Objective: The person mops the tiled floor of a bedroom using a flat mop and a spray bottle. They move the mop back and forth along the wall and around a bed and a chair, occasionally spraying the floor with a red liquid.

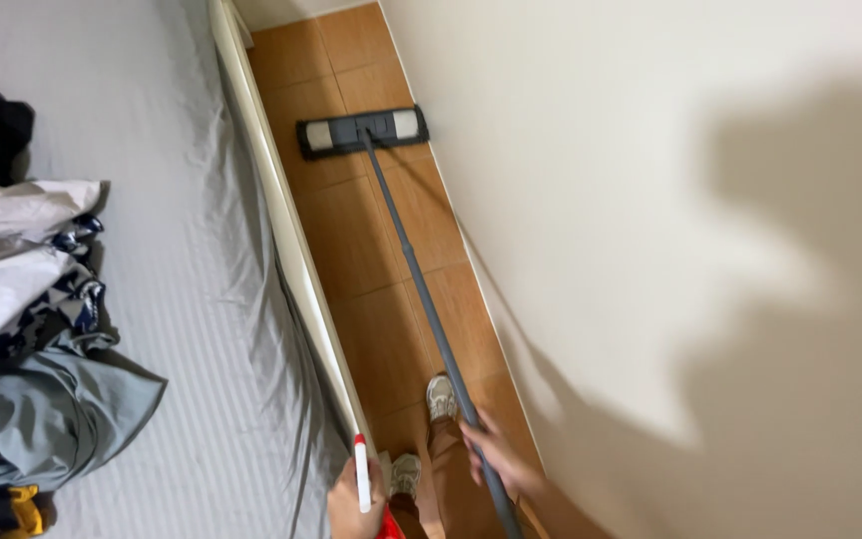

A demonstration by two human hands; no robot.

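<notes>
Right hand (491,454) wrapped shut around the mop handle (421,289) — mop head (362,131) flat on the floor (371,250). Left hand (351,504) closed on a white stick (361,471) beside the bed (152,200).

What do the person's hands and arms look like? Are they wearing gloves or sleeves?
No gloves: both the left hand and the right hand are bare, with no rings showing. The right forearm is bare too, so no long sleeve there. The left arm is out of view.
</notes>
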